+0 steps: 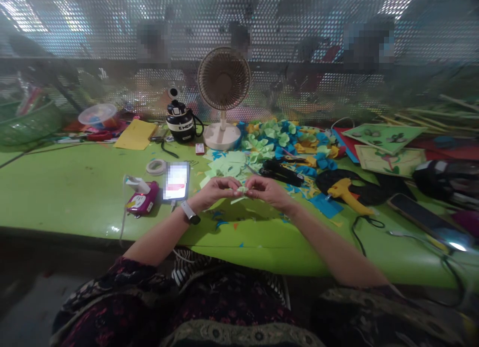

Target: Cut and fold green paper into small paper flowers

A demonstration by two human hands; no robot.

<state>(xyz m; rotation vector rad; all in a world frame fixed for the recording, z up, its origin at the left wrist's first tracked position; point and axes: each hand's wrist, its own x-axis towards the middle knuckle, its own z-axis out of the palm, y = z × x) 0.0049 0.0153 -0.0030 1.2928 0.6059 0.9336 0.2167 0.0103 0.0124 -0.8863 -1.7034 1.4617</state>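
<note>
1. We count two hands: one left hand (pixel 217 192), one right hand (pixel 270 191)
2. We see one light-green paper piece (pixel 243 190) in them
3. We find one fan (pixel 224 80), one bottle (pixel 180 126), one tape roll (pixel 155 173)
4. We count one black stapler (pixel 281 172), one yellow glue gun (pixel 346 192), one wristwatch (pixel 192 216)
5. We spot one lit-screen device (pixel 175 182), one dark phone (pixel 422 215)
6. We cannot count the paper flowers (pixel 279 135): too many overlap

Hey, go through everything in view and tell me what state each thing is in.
Left hand: pinching green paper
Right hand: pinching it too
Green paper: held, partly hidden
Paper flowers: heaped
Left phone: screen lit
Right phone: lying flat
Fan: upright; spinning unclear
Bottle: standing upright
Glue gun: lying on its side
Purple socket: white charger plugged in
</note>
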